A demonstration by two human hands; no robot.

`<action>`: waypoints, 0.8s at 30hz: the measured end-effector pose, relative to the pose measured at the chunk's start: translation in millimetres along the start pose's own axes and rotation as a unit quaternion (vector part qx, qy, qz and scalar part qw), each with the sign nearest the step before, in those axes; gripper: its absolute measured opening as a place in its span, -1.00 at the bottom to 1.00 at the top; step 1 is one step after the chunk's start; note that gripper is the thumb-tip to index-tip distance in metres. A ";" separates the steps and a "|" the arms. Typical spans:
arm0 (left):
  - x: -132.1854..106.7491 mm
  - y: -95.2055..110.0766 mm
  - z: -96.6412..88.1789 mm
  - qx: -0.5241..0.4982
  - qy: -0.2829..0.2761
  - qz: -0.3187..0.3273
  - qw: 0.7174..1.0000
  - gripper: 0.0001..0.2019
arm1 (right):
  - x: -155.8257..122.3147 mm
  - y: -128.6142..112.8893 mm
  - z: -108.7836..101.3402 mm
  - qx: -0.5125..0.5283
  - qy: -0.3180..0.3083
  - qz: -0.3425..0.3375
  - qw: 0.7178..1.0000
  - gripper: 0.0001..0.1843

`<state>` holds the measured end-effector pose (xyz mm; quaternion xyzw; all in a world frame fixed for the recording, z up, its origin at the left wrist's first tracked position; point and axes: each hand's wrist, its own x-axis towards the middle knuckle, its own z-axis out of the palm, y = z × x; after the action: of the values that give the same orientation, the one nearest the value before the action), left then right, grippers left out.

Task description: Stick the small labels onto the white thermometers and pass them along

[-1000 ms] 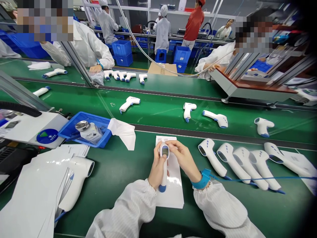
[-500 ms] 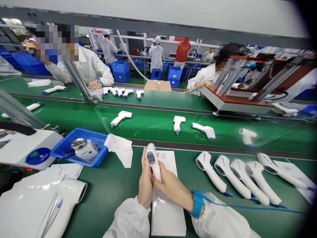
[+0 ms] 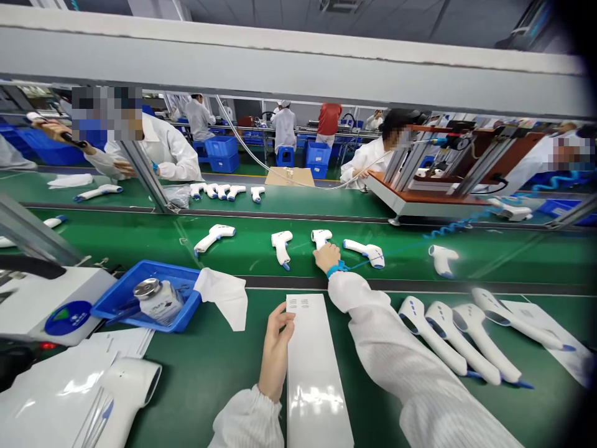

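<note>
The right hand [image 3: 328,257] reaches out over the green belt [image 3: 247,252], fingers bent at the handle of a white thermometer [image 3: 321,236]; the hand hides the handle, so I cannot tell whether it grips, touches or only covers it. The left hand [image 3: 278,339] is half open, fingers loosely curled, with nothing seen in it; its fingertips overlap the left edge of a white sheet [image 3: 308,367], and contact is unclear.

A second thermometer [image 3: 281,247] lies near on the left, a third [image 3: 368,251] just beside on the right, so the right hand has little room sideways. A blue cord leaves its wrist strap [image 3: 336,269] towards the right. A dark edge strip [image 3: 261,283] parts belt from bench. Near the right sleeve [image 3: 396,354] lies a row of thermometers [image 3: 438,342]. Bare green bench [image 3: 196,373] stretches between the left hand and the papers [image 3: 51,389]; beyond it sits a blue tray [image 3: 189,318], a white cloth [image 3: 226,298] at its rim.

The sheet's top end bears small print, and the bottle [image 3: 161,306] in the tray has a printed label; a blue oval sticker [image 3: 69,318] marks the white machine [image 3: 96,286]. None is legible.
</note>
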<state>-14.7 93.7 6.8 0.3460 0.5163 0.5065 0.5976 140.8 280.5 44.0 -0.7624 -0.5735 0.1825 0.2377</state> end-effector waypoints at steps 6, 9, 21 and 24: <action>-4.7 1.6 4.9 -0.116 -0.014 0.005 0.993 -0.21 | -120.3 20.9 4.5 0.116 -0.164 -0.104 0.974 -0.67; -8.5 2.2 12.2 -0.162 -0.005 -0.005 0.987 -0.15 | -202.2 39.1 7.4 0.317 -0.296 -0.104 0.895 -0.53; -3.2 -9.8 18.2 -0.024 -0.048 -0.018 0.998 -0.31 | -169.6 74.2 -19.7 0.207 -0.233 -0.119 0.943 -0.81; -3.0 -10.4 17.7 -0.013 -0.046 -0.015 0.999 -0.29 | -129.0 72.8 6.9 0.132 -0.075 -0.188 0.971 -0.86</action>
<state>5.1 90.1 1.9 0.3537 0.4868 0.4872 0.6329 158.8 140.8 -2.5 -0.5875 -0.6934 0.2648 0.3224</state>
